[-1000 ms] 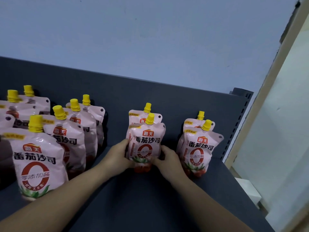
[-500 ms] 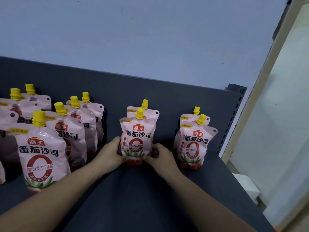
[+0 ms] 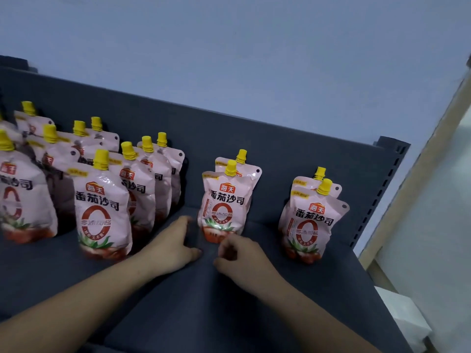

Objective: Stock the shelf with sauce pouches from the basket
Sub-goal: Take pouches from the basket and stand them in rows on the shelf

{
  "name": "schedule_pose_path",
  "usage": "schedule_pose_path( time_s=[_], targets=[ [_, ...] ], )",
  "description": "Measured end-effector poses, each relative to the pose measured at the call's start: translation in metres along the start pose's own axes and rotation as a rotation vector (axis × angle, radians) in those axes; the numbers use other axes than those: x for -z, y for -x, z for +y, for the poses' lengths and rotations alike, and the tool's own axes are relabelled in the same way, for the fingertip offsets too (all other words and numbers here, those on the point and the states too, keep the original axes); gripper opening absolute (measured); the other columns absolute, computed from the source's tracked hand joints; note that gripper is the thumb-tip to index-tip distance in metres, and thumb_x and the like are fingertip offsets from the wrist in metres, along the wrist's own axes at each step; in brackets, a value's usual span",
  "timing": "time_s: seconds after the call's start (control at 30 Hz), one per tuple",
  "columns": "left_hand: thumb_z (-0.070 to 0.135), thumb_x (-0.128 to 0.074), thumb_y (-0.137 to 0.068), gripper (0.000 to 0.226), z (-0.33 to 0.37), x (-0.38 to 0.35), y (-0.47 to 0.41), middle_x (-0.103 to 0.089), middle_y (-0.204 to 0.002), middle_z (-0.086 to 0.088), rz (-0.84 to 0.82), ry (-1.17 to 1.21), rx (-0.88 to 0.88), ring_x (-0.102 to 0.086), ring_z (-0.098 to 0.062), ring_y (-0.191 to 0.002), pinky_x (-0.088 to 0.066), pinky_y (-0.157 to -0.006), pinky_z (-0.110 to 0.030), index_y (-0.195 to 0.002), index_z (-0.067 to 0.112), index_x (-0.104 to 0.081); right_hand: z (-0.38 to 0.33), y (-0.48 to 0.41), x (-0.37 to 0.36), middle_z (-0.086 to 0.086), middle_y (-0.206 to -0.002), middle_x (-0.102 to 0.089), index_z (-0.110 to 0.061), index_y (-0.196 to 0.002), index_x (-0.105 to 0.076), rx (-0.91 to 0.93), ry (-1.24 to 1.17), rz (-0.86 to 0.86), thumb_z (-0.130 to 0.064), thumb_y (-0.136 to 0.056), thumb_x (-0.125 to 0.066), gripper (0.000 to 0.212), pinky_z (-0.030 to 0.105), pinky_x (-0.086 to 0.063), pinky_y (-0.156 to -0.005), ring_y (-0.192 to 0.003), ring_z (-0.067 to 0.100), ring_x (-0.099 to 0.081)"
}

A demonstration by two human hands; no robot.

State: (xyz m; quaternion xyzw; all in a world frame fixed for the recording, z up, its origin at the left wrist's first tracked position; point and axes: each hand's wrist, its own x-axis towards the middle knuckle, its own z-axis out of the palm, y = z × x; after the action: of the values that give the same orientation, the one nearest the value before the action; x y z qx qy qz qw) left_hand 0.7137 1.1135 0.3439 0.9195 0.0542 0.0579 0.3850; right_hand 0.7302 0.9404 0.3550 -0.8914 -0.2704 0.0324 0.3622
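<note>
Fingers of left hand (image 3: 175,242): spreading relaxed, gripping nothing, tips hovering just beside the lower left edge of the pink plastic yellow-capped sauce pouch (image 3: 224,202).
Fingers of right hand (image 3: 238,258): curling loosely, holding nothing (blur is hiding whether they are touching its base).
Pouch: standing upright mid-shelf, just beyond both hands, fronting a twin pouch (image 3: 251,171).
Dark grey metal shelf (image 3: 204,307): carrying a right-hand pair (image 3: 311,220) and a crowded left cluster (image 3: 102,207) of matching pouches.
</note>
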Motion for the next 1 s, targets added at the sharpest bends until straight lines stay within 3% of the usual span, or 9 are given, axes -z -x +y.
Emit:
schedule_pose_path(
  time_s=[0.17,0.27,0.37,0.5,0.73,0.9,1.0],
  targets=[
    [0.032,-0.069,-0.07,0.052,-0.01,0.02,0.052,-0.062,-0.111,-0.001,-0.029,-0.054,-0.049,-0.059,-0.015,-0.103,-0.048,-0.094,-0.035,-0.117,0.018,-0.051,-0.022,-0.011,-0.022,-0.012,-0.058,-0.049,-0.011,-0.079,-0.06,0.287,0.038,-0.112,-0.008,-0.078,-0.063,0.004,0.033,-0.046,-0.062,-0.054,0.005,-0.047],
    [0.018,-0.067,-0.08,0.026,-0.021,0.045,0.087,-0.066,-0.096,0.003,0.011,-0.124,-0.073,-0.061,-0.007,-0.087,-0.05,-0.081,-0.022,-0.105,0.017,-0.06,-0.049,-0.013,-0.038,-0.012,-0.059,-0.048,-0.013,-0.086,-0.061,0.379,0.066,-0.18,-0.012,-0.079,-0.063,0.008,0.036,-0.048,-0.066,-0.056,0.005,-0.046],
    [0.016,-0.064,-0.081,0.015,-0.037,0.085,0.126,-0.062,-0.078,0.014,0.053,-0.238,-0.061,-0.056,0.005,-0.069,-0.045,-0.066,-0.013,-0.095,0.022,-0.065,-0.088,-0.008,-0.057,-0.011,-0.068,-0.052,-0.023,-0.089,-0.059,0.496,0.107,-0.237,-0.018,-0.083,-0.061,0.009,0.035,-0.051,-0.071,-0.064,0.006,-0.05],
    [0.031,-0.058,-0.081,0.017,-0.081,0.154,0.19,-0.067,-0.093,0.011,0.178,-0.482,0.061,-0.063,-0.009,-0.088,-0.051,-0.078,-0.03,-0.098,0.027,-0.062,-0.143,0.003,-0.088,-0.013,-0.081,-0.056,-0.027,-0.099,-0.058,0.673,0.175,-0.258,-0.026,-0.084,-0.06,0.015,0.031,-0.051,-0.074,-0.076,0.007,-0.055],
    [0.035,-0.054,-0.084,0.034,-0.165,0.24,0.336,-0.06,-0.114,0.01,0.285,-0.875,0.47,-0.058,-0.014,-0.102,-0.045,-0.076,-0.028,-0.117,0.027,-0.049,-0.261,0.009,-0.188,-0.008,-0.085,-0.055,-0.019,-0.101,-0.057,0.853,0.318,-0.297,-0.027,-0.081,-0.063,0.022,0.033,-0.048,-0.072,-0.08,0.012,-0.053],
    [0.032,-0.055,-0.085,0.046,-0.224,0.285,0.43,-0.057,-0.123,0.006,0.256,-0.88,0.688,-0.056,-0.016,-0.11,-0.043,-0.074,-0.026,-0.128,0.024,-0.041,-0.339,0.023,-0.284,-0.008,-0.093,-0.057,-0.021,-0.097,-0.055,0.954,0.38,-0.402,-0.029,-0.084,-0.059,0.016,0.034,-0.046,-0.071,-0.09,0.017,-0.055],
    [0.033,-0.056,-0.085,0.031,-0.257,0.301,0.476,-0.059,-0.107,0.005,0.219,-0.864,0.791,-0.058,-0.016,-0.095,-0.046,-0.07,-0.029,-0.113,0.022,-0.049,-0.375,0.031,-0.335,0.001,-0.104,-0.06,-0.018,-0.105,-0.057,1.001,0.432,-0.431,-0.029,-0.084,-0.059,0.025,0.035,-0.047,-0.077,-0.098,0.021,-0.056]
  ],
)
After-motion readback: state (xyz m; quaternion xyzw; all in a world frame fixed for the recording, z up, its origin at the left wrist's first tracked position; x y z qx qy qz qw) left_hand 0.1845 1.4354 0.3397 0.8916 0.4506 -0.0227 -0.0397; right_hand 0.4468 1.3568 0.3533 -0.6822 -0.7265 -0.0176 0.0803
